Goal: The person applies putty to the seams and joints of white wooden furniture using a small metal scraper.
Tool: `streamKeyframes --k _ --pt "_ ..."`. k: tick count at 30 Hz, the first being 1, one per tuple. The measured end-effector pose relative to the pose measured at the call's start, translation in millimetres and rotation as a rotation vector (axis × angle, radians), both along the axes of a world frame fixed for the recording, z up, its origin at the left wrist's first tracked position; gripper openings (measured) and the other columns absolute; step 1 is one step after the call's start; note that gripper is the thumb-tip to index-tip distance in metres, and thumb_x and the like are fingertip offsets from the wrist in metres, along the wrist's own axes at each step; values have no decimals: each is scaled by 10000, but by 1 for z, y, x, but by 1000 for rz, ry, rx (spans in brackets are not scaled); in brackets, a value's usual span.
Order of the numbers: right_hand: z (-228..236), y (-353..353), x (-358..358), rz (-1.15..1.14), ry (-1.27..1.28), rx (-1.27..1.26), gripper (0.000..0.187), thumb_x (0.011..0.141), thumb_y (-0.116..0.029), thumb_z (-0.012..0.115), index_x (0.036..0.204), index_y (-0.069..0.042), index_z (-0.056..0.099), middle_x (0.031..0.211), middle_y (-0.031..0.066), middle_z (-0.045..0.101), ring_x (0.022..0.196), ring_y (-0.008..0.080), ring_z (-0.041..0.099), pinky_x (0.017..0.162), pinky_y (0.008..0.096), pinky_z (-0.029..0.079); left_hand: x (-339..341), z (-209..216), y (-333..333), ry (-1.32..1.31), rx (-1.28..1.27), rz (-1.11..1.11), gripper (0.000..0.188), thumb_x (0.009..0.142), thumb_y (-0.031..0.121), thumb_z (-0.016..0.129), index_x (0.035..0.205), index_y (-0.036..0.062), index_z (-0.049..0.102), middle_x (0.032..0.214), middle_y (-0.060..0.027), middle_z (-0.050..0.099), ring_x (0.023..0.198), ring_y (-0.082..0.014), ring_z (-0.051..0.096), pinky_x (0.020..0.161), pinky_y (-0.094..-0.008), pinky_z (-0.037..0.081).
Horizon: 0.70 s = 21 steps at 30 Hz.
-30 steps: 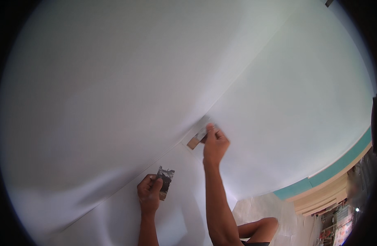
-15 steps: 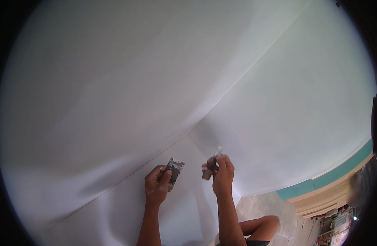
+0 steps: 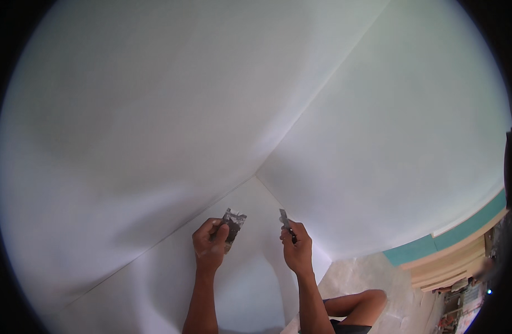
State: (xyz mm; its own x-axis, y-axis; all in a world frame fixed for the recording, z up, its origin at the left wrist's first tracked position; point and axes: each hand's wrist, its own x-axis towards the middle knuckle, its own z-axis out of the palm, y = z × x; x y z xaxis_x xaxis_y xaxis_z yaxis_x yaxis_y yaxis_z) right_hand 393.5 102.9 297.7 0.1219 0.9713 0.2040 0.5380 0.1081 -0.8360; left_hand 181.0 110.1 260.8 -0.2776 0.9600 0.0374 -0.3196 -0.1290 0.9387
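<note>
My left hand [image 3: 209, 245] is closed round a small flat scraper [image 3: 234, 224], thumb across its front. Dark and pale grey smears cover the scraper's face. My right hand [image 3: 298, 250] grips a narrow putty knife [image 3: 283, 215] by its dark handle, which the fingers partly hide. The putty knife's greyish blade points up. Both hands are raised side by side before a corner where pale white panels [image 3: 256, 177] meet, and neither tool visibly touches a panel.
Large smooth white panels [image 3: 156, 111] rise on the left and right. A bare bent leg [image 3: 356, 309] shows at the lower right above a grey floor [image 3: 359, 275]. Beyond stand a teal strip [image 3: 417, 251], stacked pale boards [image 3: 448, 270] and clutter [image 3: 459, 306].
The putty knife in my right hand has turned so its blade points up and slightly left. My left hand has shifted slightly up and left, still holding the scraper. The view has shifted a little.
</note>
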Motion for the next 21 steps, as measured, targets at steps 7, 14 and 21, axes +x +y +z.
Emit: streamKeyframes --k 7,14,21 --pt "-36 17 26 -167 341 -133 199 995 -130 554 1120 -4 644 701 -9 547 598 67 481 547 231 394 0 24 3 -56 -235 -23 110 838 78 640 784 -15 618 687 -14 601 646 -74 538 617 -247 456" --pt "-79 11 30 -117 209 -227 137 944 -136 634 953 -21 708 715 53 601 666 128 581 614 280 475 10 -3 5 -23 -232 268 144 809 166 692 771 40 635 689 3 587 718 -141 592 725 -329 508" --pt "-55 42 11 -70 146 -12 144 895 -132 639 897 5 685 621 86 573 506 143 479 496 299 409 -16 -29 20 -62 -203 -100 91 921 87 660 890 14 617 722 -102 650 511 -141 536 447 -274 411"
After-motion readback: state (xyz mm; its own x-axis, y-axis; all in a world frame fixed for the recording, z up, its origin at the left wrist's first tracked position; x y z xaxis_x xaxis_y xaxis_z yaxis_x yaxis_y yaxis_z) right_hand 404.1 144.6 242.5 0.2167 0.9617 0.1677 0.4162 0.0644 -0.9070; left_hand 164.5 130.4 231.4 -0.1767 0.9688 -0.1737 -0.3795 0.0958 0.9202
